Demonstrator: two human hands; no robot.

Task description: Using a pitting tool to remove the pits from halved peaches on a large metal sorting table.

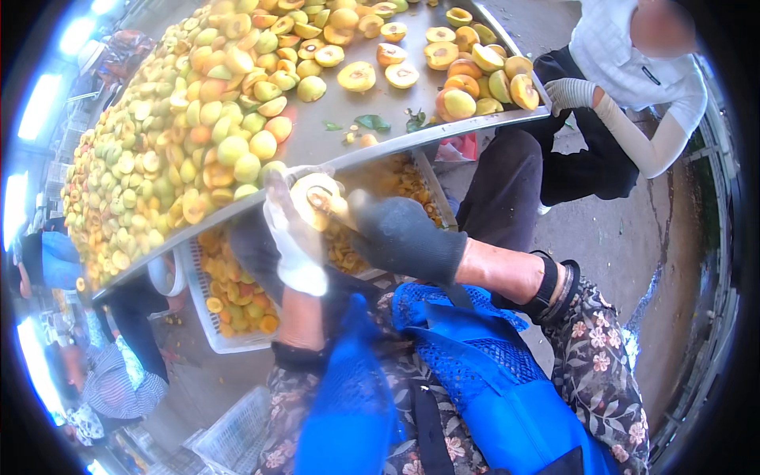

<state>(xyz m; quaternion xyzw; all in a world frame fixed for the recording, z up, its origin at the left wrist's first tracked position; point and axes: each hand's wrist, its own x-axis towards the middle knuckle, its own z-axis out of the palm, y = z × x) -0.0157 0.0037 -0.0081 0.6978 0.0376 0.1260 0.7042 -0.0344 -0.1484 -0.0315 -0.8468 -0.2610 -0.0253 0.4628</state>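
Note:
My left hand (294,237), in a white glove, holds a halved yellow stone fruit (316,200) with its cut face and brown pit turned up, just over the near edge of a metal table (380,142). My right hand (404,234), in a dark grey glove, is closed at the fruit's right side around something slender and blurred; what it is cannot be told. On the table lies a large heap of halved and whole yellow-green fruit (178,136). A smaller group of fruit halves (487,71) lies in the table's right corner.
Below the table edge stand a white plastic crate (205,309) of fruit halves and another crate (433,178) with cut pieces. A co-worker's gloved hand (570,95) rests at the table's right corner. Other people are at the left. A pale crate (234,430) stands on the floor.

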